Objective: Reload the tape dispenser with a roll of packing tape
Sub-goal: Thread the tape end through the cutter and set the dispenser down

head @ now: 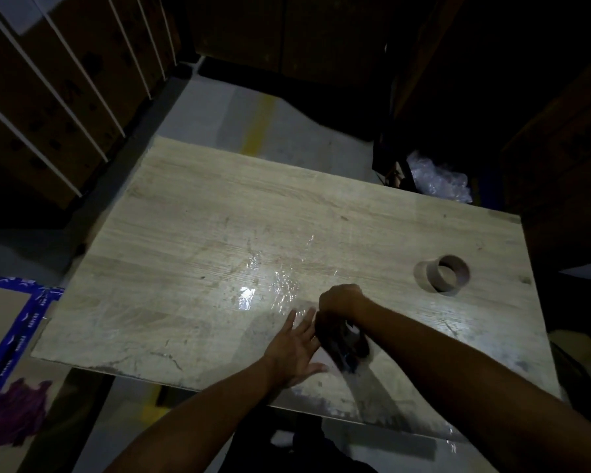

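Note:
A dark tape dispenser (343, 341) rests on the wooden table (191, 240) near its front edge, blurred and hard to make out. My right hand (340, 300) is closed over its top. My left hand (296, 346) lies flat on the table right beside it, fingers spread, touching clear tape (280, 285) that stretches glossy and wrinkled across the tabletop. A brown cardboard tape core (444, 274) lies on its side at the right of the table, apart from both hands.
Stacked cardboard boxes (48, 97) line the left. A blue-edged box (11, 332) with purple material sits on the floor at lower left. Crumpled clear plastic (437, 179) lies beyond the table's far right corner. The surroundings are dim.

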